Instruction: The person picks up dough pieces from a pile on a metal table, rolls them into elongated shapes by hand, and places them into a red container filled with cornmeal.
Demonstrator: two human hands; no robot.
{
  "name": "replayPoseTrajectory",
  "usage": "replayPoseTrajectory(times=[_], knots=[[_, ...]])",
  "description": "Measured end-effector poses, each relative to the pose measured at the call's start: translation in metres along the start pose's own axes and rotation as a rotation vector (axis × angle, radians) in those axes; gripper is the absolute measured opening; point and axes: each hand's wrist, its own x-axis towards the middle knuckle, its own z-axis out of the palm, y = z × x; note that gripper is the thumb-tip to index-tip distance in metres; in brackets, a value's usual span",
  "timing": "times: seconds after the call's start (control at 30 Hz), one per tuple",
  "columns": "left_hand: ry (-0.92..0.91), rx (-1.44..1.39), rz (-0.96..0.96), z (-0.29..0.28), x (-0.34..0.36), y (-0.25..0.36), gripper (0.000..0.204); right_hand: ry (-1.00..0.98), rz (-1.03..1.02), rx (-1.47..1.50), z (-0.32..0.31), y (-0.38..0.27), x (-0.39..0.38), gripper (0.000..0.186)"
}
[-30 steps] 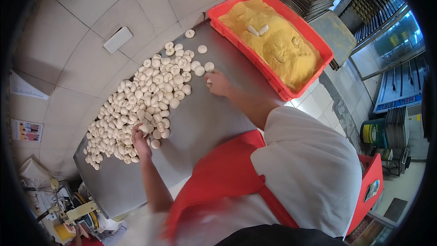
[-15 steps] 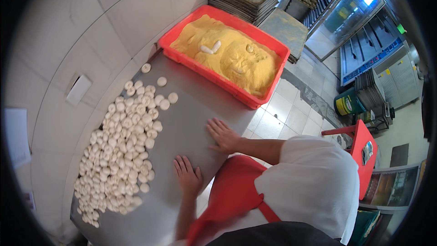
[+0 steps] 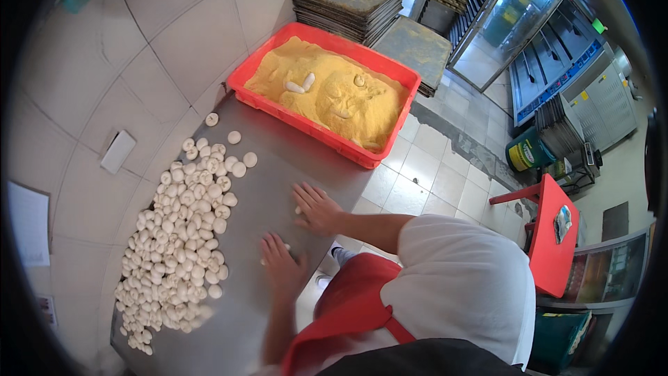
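Grip spread flat, the left hand (image 3: 282, 266) and right hand (image 3: 320, 212) lie palm-down over small dough pieces (image 3: 298, 210) on the metal table (image 3: 261, 191), apart from the heaped dough balls (image 3: 182, 240) to their left.

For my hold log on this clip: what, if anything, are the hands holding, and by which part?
Nothing looks gripped: the left hand and right hand lie palm-down over mostly hidden dough pieces on the metal table.

The counter (image 3: 240, 226) looks like smooth, dull metal. The dough pieces (image 3: 188, 197) appear smooth and matt. Glossy plastic forms the tub (image 3: 306, 129); its powder (image 3: 334, 90) looks grainy.
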Motion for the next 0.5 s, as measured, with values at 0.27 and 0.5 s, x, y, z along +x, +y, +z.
replayPoseTrajectory(times=[0.27,0.5], knots=[[-0.048,-0.268,-0.123,-0.008,-0.032,-0.014,0.034,-0.335,0.358,0.279,-0.01,-0.029,-0.05,0.041],[0.531,-0.489,-0.185,-0.05,0.048,-0.007,0.045,-0.197,0.238,2.357,-0.085,-0.015,0.043,0.045]])
